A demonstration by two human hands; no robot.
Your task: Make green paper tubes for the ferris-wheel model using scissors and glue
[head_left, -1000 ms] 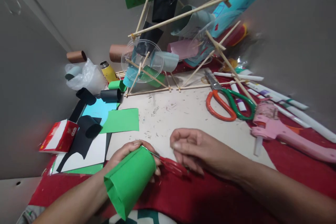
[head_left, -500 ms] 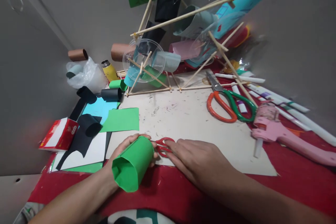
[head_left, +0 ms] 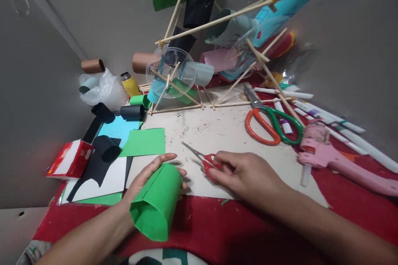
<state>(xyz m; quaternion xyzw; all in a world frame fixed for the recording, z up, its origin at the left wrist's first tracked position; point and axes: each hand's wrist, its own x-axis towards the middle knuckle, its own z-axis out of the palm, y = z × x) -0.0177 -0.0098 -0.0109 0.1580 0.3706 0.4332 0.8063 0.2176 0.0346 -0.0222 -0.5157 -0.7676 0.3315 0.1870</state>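
Observation:
A green paper tube [head_left: 158,203] rests in my left hand [head_left: 149,176], its open end facing me. The left fingers curl behind the tube and are partly hidden by it. My right hand [head_left: 242,172] grips small red-handled scissors [head_left: 209,165] by the handles. Their blades point up and left above the pale board [head_left: 236,128], slightly apart from the tube. A tiny green scrap [head_left: 225,201] lies at the board's front edge.
A wooden-stick frame [head_left: 186,109] with clear plastic discs and paper tubes rises at the back. Large scissors [head_left: 273,126] and a pink glue gun [head_left: 336,155] lie right. Green paper [head_left: 146,141], black paper tubes [head_left: 107,148] and a red box [head_left: 73,159] sit left.
The scissors have moved away from the tube to the right, and their blades now show. The tube has shifted slightly toward me. A green scrap now shows at the board's edge.

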